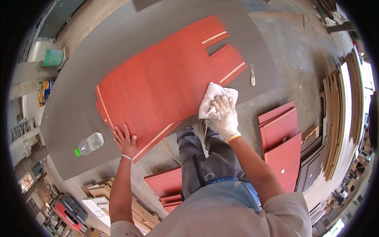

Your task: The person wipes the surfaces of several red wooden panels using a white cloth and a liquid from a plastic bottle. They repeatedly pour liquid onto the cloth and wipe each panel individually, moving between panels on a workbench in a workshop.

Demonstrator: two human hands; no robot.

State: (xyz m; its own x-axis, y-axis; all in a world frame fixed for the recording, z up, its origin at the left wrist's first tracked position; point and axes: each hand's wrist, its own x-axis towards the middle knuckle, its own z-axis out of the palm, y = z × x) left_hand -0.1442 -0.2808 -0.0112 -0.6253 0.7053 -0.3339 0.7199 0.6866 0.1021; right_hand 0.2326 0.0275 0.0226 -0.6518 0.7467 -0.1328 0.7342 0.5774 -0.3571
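Observation:
A large red wooden panel lies on a dark grey worktable, with smaller red pieces with pale edge strips beside and under it. My bare left hand rests on the panel's near left corner, fingers spread. In a white work glove, my right hand grips a white cloth at the panel's near right corner. Two small red pieces stick out past the panel's right end. To their right lies a knife with a pale handle.
A clear plastic bottle with a green cap lies on the table at left. Red panels lean at the right, near stacked brown boards. More red panels stand below the table's near edge. A green bucket sits at the far left.

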